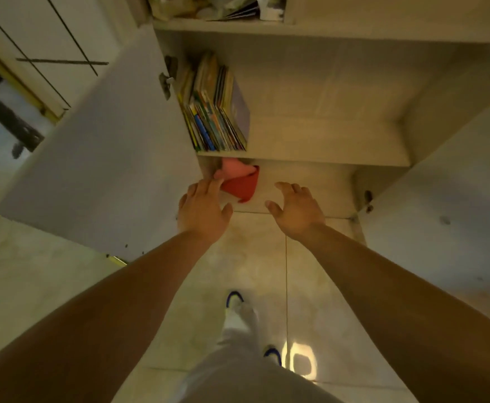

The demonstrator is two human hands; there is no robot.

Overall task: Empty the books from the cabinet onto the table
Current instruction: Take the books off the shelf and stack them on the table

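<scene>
1. Nearest, the person's legs in pale trousers stand on a tiled floor (267,257), with both bare forearms stretched forward toward the open cabinet (325,82).
2. The left hand (201,209) is spread, fingers straight, just in front of a red object (242,186) on the lower shelf; whether it touches it I cannot tell. The right hand (297,209) is also spread and relaxed, holding nothing.
3. Farther in, on the middle shelf at the left, a row of books (213,109) stands upright, leaning against the cabinet's left wall.
4. These look thin, stiff-covered and glossy, so a bunch may slide apart and weigh a good deal; I would clamp a batch between both palms, low on the spines.
5. The table is not in view.
</scene>
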